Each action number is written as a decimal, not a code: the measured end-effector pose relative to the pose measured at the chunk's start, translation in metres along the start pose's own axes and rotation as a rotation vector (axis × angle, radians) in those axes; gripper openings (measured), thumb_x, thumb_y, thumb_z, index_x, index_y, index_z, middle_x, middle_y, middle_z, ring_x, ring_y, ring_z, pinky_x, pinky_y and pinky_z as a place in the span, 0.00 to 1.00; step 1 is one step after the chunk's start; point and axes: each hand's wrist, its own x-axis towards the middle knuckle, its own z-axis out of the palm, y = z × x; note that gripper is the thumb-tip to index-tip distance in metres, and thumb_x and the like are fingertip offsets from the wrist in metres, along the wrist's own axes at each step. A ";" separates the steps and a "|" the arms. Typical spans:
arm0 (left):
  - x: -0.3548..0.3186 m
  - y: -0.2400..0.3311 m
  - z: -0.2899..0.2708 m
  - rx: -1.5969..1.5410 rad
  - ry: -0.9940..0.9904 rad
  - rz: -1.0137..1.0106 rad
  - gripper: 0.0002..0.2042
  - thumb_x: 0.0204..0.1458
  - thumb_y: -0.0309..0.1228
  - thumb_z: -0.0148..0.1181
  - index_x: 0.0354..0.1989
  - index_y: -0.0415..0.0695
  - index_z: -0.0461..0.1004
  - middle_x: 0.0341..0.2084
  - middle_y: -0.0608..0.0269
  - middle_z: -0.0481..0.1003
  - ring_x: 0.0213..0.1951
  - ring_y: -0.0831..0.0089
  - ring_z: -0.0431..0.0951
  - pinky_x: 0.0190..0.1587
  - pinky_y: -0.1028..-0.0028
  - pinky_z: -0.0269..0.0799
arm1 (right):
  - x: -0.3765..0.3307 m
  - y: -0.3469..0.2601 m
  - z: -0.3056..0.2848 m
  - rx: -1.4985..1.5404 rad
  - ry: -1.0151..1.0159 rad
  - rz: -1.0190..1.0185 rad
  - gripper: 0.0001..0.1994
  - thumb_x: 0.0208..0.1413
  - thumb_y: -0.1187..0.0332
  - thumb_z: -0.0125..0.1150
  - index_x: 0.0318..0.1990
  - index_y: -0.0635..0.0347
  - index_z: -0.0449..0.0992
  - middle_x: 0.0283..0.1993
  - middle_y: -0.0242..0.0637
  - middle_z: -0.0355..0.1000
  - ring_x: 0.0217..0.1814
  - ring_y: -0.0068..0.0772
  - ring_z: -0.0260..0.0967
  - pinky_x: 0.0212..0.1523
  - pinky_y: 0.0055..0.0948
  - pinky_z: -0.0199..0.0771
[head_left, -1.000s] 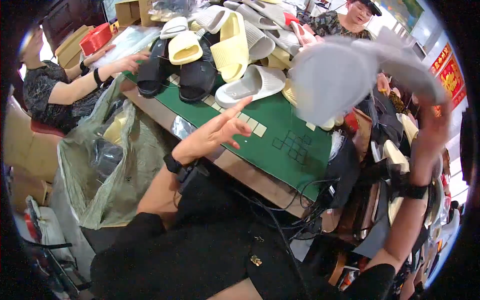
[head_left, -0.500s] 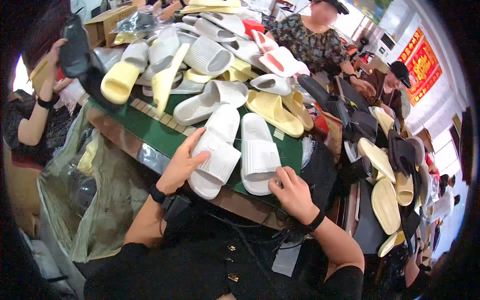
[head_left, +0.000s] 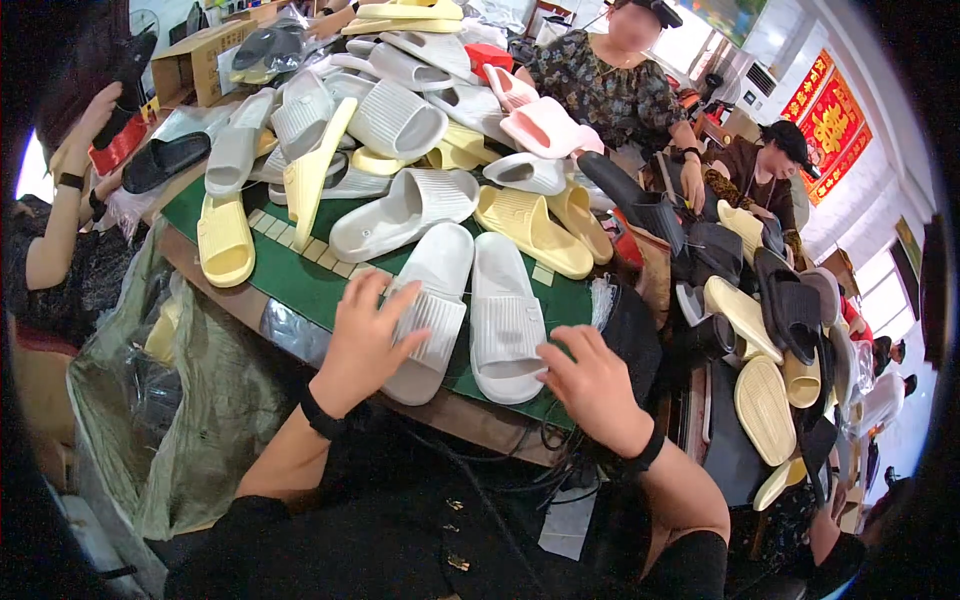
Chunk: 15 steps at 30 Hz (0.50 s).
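Observation:
Two light grey slide slippers lie side by side at the near edge of the table, soles down. My left hand [head_left: 362, 345] is by the left slipper [head_left: 436, 330], its spread fingers partly over the ribbed strap, with no grip on it. Beside the right slipper [head_left: 507, 325], my right hand [head_left: 597, 392] has its fingers bent but apart, the tips close to the strap's right edge. Whether those fingertips touch it I cannot tell. Under the pair is a green table mat [head_left: 570, 304].
A heap of grey, yellow and pink slippers [head_left: 405, 120] covers the far table. More yellow and black slippers [head_left: 765, 410] pile up on the right. At left hangs a green sack [head_left: 230, 430]; a co-worker's hand [head_left: 95, 120] holds a black slipper [head_left: 128, 72]. Other people sit beyond.
My left hand has come off the left slipper and spread its fingers. My right fingers have opened away from the right slipper. At far left, a black slipper now lies on the table.

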 end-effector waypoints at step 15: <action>0.016 0.031 0.045 0.149 -0.151 0.131 0.34 0.37 0.52 0.72 0.53 0.48 0.71 0.51 0.49 0.66 0.58 0.51 0.64 0.47 0.48 0.64 | 0.037 0.020 0.034 0.230 0.008 0.130 0.28 0.49 0.68 0.70 0.59 0.61 0.67 0.56 0.49 0.66 0.61 0.53 0.61 0.62 0.42 0.64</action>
